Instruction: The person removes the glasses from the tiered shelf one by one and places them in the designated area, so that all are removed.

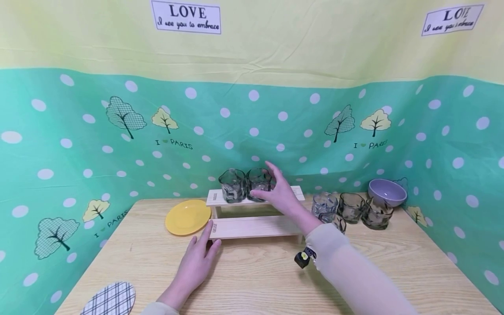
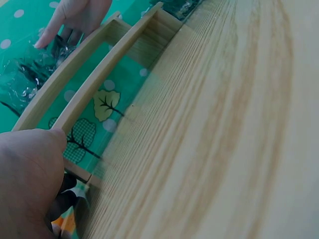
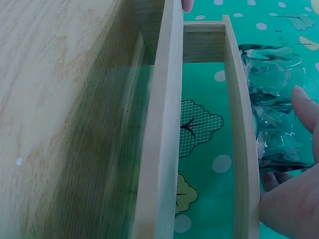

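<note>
A two-tier wooden rack [image 1: 256, 226] stands on the table. On its upper tier two smoky, wavy glasses stand side by side. The right-hand glass [image 1: 257, 181] is between the thumb and fingers of my right hand [image 1: 281, 192], with the thumb at its front and the index finger raised behind the rim. The left glass [image 1: 232, 186] is right beside it. My left hand [image 1: 197, 260] rests at the left end of the lower tier, its index fingertip touching the end of the board and its thumb in front; the left wrist view shows this hand [image 2: 30, 174] close up.
Several more glasses [image 1: 351, 208] are grouped right of the rack, a purple bowl [image 1: 387, 192] behind them. A yellow plate [image 1: 188, 217] lies left of the rack, and a checked round mat [image 1: 112, 299] is at the front left. Polka-dot cloth [image 1: 220, 144] hangs around the table.
</note>
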Motion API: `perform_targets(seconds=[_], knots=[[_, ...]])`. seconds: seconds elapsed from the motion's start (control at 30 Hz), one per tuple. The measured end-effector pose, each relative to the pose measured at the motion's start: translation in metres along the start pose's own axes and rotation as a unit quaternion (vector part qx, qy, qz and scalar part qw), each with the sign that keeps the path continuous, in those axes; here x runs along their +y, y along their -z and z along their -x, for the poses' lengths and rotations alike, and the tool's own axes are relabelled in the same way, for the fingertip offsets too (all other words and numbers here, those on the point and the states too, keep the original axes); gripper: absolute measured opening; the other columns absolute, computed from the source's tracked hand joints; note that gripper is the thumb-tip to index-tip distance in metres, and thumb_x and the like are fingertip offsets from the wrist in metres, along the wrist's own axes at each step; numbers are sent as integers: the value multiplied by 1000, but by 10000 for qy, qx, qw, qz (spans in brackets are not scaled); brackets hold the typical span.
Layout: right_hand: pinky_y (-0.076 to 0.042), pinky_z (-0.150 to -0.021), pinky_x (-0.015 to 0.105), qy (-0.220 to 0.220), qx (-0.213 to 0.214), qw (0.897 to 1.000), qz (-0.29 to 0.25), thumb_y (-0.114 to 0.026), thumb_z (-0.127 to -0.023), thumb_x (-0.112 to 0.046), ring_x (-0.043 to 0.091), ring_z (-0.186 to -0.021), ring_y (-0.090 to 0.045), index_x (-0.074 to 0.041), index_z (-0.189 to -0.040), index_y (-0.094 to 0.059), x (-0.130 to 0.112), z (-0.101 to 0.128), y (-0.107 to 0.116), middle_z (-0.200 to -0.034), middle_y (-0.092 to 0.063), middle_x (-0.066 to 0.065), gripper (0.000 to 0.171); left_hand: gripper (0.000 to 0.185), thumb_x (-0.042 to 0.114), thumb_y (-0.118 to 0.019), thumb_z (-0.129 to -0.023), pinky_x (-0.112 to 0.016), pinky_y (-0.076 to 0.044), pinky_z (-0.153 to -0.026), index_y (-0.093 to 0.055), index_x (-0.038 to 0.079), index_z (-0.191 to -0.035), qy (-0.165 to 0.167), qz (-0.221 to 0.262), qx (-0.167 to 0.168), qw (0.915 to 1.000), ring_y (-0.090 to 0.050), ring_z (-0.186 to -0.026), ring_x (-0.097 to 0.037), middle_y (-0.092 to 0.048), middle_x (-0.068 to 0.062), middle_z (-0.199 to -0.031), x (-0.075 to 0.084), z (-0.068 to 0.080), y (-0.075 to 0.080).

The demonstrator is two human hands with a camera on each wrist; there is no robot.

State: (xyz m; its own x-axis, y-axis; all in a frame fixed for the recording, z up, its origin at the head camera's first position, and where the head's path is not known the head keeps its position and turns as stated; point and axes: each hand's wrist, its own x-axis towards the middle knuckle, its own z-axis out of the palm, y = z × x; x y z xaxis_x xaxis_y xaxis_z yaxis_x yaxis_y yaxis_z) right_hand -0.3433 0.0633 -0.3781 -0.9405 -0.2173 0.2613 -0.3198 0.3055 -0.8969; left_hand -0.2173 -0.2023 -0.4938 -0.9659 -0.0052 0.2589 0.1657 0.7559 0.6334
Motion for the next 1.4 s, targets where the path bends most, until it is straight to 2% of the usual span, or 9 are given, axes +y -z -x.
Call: perform_targets(seconds=[0.2, 0.53, 0.93, 1.3, 1.4], knots=[[-38, -114, 49, 13, 36, 10000, 12, -89, -79, -34, 25, -142, -38, -34, -159, -24, 0, -1, -2, -146, -48, -6, 103, 67, 44, -54, -104, -65, -24, -115, -28, 19, -161, -136, -26, 135, 9998, -32, -140, -54, -46, -11, -153, 0, 0, -1], [-41, -112, 45, -24, 7, 10000, 35, -88, -81, -33, 21, -136, -44, -26, -156, -33, 0, -1, -2, -143, -50, -2, 93, 68, 46, -53, -104, -67, -24, -115, -26, 21, -162, -52, 28, 35, 10000, -28, -141, -54, -44, -10, -155, 1, -1, 0], [-44, -108, 45, -141, 108, 9998, 71, -90, -77, -37, 21, -133, -46, -28, -152, -39, 3, -3, -2, -139, -48, -6, 91, 67, 46, -52, -105, -67, -25, -114, -26, 21, -162, -38, 61, 27, 10000, -28, -141, -55, -44, -10, -155, 2, 0, 0], [-50, -99, 41, -261, 233, 9994, 72, -93, -74, -33, 19, -117, -53, -26, -148, -44, -5, 5, 2, -130, -54, -5, 89, 68, 45, -52, -104, -68, -25, -113, -26, 21, -162, -2, 51, -4, 10000, -27, -141, -55, -43, -12, -155, 3, 1, 0], [-49, -101, 40, -232, 296, 9992, 126, -94, -72, -35, 19, -118, -53, -27, -147, -45, -9, 9, 5, -130, -56, -5, 90, 68, 45, -53, -104, -68, -26, -113, -27, 21, -162, -11, 49, 17, 10000, -27, -141, -55, -43, -12, -155, 2, 1, 1]])
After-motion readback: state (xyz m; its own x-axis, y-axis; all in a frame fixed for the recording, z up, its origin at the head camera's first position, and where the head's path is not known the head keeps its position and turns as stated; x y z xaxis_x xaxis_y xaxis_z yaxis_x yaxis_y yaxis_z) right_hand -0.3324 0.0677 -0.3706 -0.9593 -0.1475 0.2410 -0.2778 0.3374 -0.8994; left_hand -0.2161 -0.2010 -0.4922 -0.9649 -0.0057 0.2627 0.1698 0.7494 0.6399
